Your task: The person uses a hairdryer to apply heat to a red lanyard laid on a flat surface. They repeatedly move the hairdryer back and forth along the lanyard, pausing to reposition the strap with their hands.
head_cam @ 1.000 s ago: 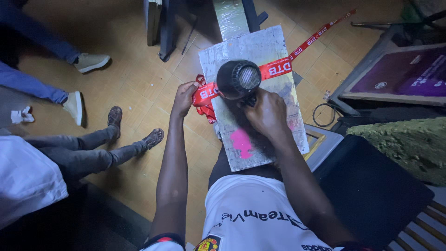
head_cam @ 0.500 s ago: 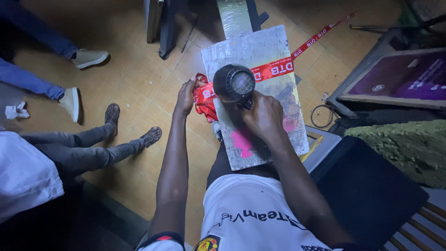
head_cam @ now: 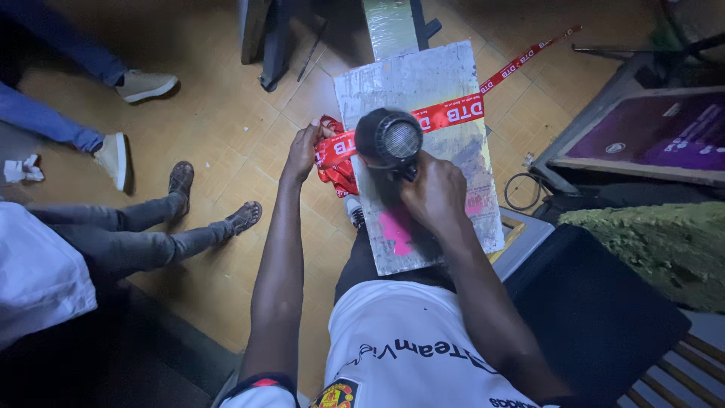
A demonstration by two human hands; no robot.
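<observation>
The right hand [head_cam: 436, 189] is gripping a black handheld dryer [head_cam: 390, 138], which has been drifting slightly left along the red printed ribbon [head_cam: 445, 115] since a second ago. The ribbon is lying across a worn grey flat board [head_cam: 423, 83] on the person's lap. The left hand [head_cam: 304, 147] is pinching the ribbon's bunched end at the board's left edge. Other people's legs [head_cam: 151, 234] are crowding the tiled floor [head_cam: 226, 128] to the left, and a purple framed screen [head_cam: 664, 132] is standing to the right.

I see dim room, light pooled mid-floor. Tan tile floor [head_cam: 226, 128]. Dark stand [head_cam: 264, 38] up top, purple framed panel [head_cam: 657, 136] right, slatted bench [head_cam: 680, 378] btm right corner.
</observation>
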